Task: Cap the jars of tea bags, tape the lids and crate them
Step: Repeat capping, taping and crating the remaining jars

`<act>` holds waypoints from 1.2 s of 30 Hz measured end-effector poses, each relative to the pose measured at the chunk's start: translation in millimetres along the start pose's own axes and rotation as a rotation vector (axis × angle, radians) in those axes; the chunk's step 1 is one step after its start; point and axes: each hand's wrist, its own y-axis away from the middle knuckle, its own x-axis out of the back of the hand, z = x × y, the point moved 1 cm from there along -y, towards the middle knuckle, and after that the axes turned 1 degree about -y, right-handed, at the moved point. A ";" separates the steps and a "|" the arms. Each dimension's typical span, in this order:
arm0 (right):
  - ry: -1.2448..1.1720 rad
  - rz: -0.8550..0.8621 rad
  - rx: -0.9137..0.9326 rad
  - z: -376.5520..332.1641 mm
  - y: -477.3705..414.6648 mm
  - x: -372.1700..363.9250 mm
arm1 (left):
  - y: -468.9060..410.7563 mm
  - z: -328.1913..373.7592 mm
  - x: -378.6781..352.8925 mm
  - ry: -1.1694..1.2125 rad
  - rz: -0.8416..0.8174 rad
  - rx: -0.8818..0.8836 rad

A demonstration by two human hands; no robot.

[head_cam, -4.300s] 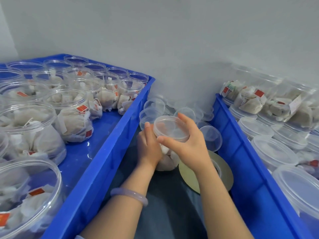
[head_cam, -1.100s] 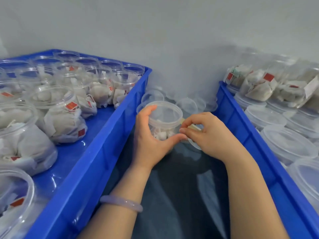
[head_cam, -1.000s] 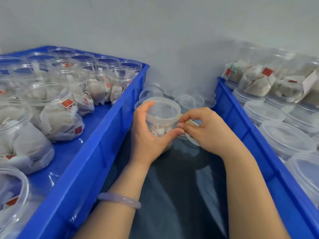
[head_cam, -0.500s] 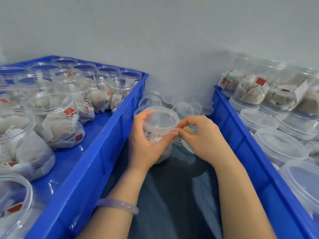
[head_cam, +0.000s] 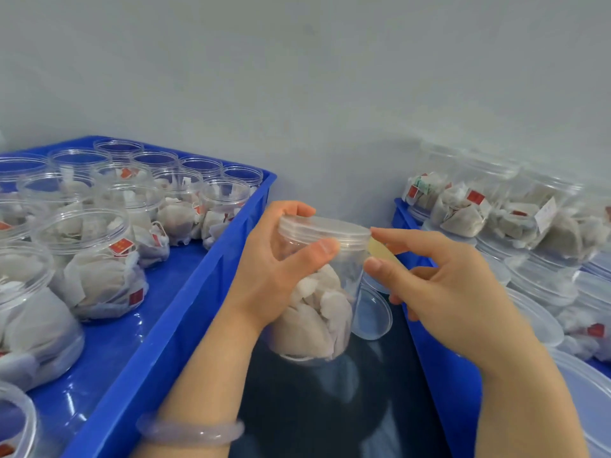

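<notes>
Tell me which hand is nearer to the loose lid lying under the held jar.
Right. The right hand hovers just above the loose lid; the left hand grips the jar on its far side.

Two hands are in view, the left hand (head_cam: 271, 269) and the right hand (head_cam: 443, 292), with one bracelet (head_cam: 190, 433) near the left wrist. Two blue crates show: the left crate (head_cam: 185, 328) and the right crate (head_cam: 439, 361). One capped jar (head_cam: 317, 292) sits between them. The jars inside the crates overlap too much to count surely.
</notes>
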 end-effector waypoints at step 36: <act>-0.260 -0.152 -0.009 -9.7 0.9 -12.9 | -0.7 -5.7 8.9 0.062 -0.136 0.203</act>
